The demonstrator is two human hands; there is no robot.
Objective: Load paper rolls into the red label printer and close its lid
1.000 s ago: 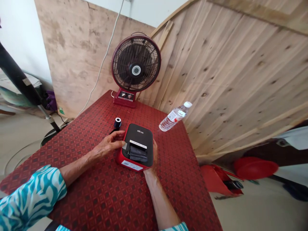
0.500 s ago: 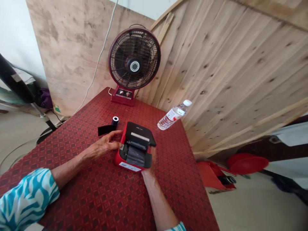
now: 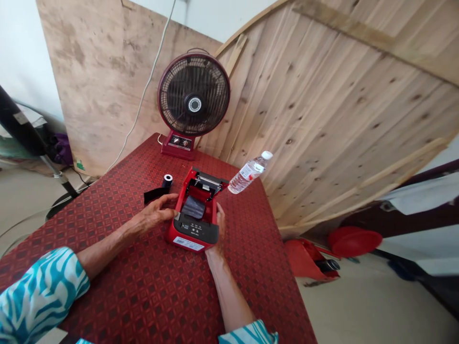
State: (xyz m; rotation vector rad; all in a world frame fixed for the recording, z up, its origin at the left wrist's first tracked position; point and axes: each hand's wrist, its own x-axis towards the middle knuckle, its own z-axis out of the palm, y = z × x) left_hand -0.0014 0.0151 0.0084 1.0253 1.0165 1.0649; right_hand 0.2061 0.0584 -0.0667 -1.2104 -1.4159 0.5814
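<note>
A red and black label printer (image 3: 193,231) stands on the table with its lid (image 3: 210,180) raised toward the far side. Inside the compartment lies a dark grey strip or roll (image 3: 194,208). My left hand (image 3: 160,209) holds the printer's left side, its thumb at a small grey tab on the edge. Along the right side is my right hand (image 3: 219,229), its fingers partly hidden behind the casing. Just beyond my left hand, a small dark roll with a white core (image 3: 167,180) stands beside a black strip (image 3: 157,194).
The table (image 3: 150,296) has a red patterned cover. A clear water bottle (image 3: 250,173) stands right of the printer, and a dark red fan (image 3: 194,102) at the far corner. Wooden panels rise behind. On the right, a red basin (image 3: 355,240) sits beyond the table edge.
The printer's lid has swung up and away, exposing the inside compartment and the front button panel. Both hands keep their places at its sides. The view has shifted slightly.
</note>
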